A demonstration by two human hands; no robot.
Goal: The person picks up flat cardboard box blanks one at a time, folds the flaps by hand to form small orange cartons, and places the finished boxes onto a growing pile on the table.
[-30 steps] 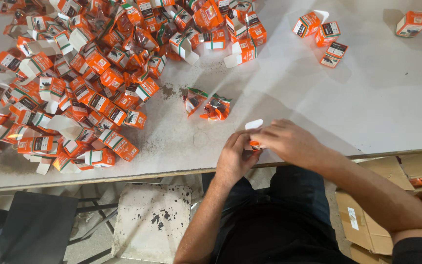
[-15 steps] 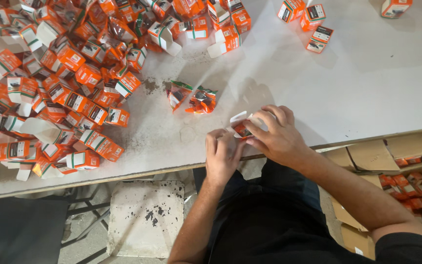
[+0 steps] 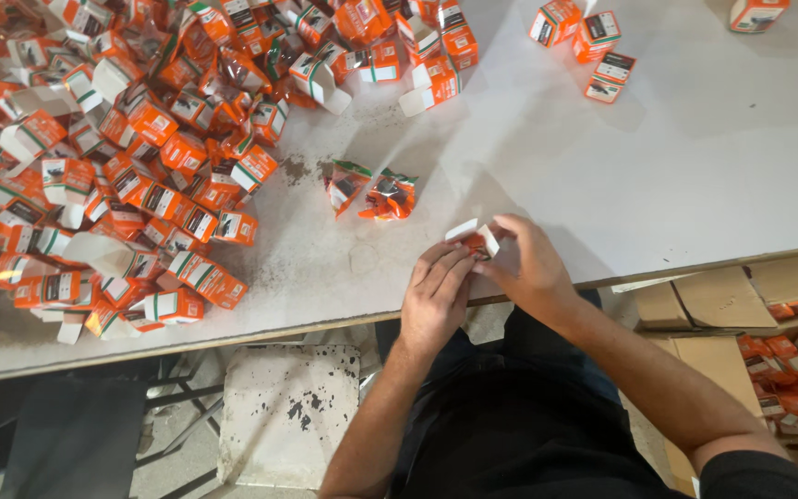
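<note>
Small orange-and-white carton (image 3: 475, 238), flap open

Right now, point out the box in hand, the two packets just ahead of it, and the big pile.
box (image 3: 475, 238), head view, its orange side between the fingers
packets (image 3: 390, 196), head view, right packet's middle
pile (image 3: 140, 176), head view, pile's centre

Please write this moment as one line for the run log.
left hand: touching small box | right hand: holding small box | table: box pile at left
</note>
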